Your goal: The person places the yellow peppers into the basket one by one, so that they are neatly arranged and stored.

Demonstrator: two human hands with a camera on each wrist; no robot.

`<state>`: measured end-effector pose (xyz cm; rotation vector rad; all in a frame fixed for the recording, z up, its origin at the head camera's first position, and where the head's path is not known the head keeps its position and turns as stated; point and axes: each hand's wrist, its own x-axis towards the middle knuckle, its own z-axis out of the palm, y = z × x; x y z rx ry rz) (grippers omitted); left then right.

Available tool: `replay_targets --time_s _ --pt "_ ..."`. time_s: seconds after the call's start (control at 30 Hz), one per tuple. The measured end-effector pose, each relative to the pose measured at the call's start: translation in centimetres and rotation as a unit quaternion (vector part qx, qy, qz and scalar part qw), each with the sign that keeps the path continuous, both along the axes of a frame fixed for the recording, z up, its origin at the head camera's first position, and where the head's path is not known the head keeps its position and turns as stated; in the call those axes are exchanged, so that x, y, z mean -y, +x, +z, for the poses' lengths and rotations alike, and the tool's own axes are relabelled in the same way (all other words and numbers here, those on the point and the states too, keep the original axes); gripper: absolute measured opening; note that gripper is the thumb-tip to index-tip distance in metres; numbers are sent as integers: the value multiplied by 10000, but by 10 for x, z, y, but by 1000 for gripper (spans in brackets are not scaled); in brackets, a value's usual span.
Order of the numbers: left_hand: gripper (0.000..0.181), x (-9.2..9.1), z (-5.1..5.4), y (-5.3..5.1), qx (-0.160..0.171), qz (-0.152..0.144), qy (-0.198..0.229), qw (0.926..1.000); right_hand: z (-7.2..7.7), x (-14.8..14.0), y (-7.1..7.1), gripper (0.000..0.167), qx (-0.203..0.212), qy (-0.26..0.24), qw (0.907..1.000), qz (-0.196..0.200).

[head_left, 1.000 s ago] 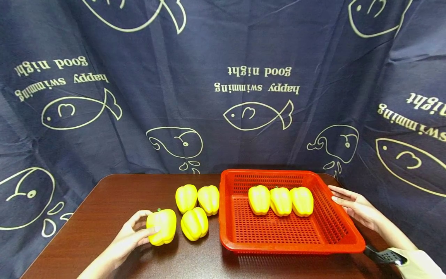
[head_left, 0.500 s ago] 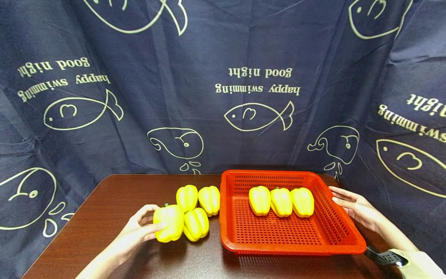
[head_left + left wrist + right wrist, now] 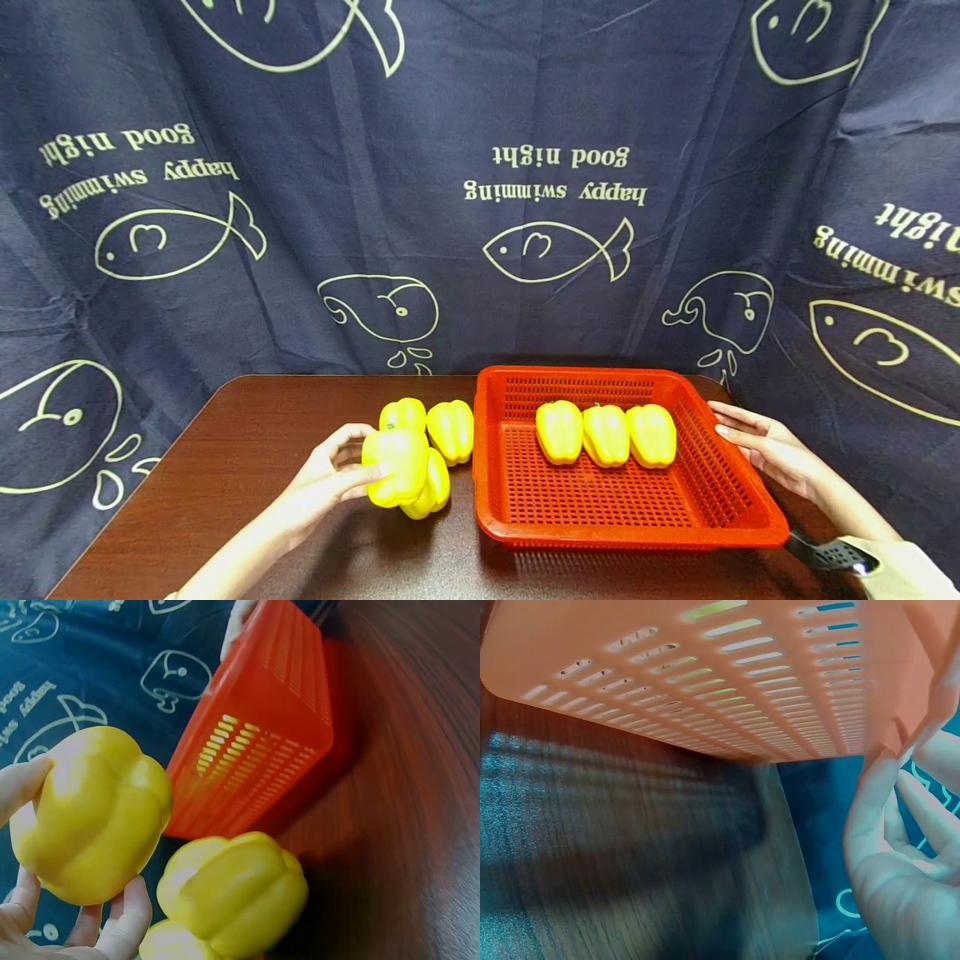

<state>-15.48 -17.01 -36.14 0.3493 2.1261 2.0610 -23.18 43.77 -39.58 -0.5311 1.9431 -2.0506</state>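
My left hand holds a yellow bell pepper between thumb and fingers, raised above the table. Behind and below it in the head view, another bell pepper is partly hidden, as is one farther back. A third loose pepper lies beside the red basket. In the left wrist view, the held pepper is apart from the peppers below. My right hand touches the basket's right rim with fairly straight fingers. Its thumb meets the rim from outside in the right wrist view.
Three yellow bell peppers lie side by side in the basket. The basket stands on the right part of a dark brown table. A dark blue curtain with fish drawings hangs right behind the table.
My left hand has carried its bell pepper right and upward in the head view, so it now covers parts of two loose peppers. My right hand and the basket have hardly moved.
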Motion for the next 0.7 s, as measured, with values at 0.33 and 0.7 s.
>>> replay_targets --time_s 0.33,0.7 --pt "45 -30 19 -7 89 6 -170 9998 -1 0 1 44 -23 38 10000 -64" --pt "59 -72 29 -11 607 86 -39 9981 -1 1 2 44 -28 63 9999 -102"
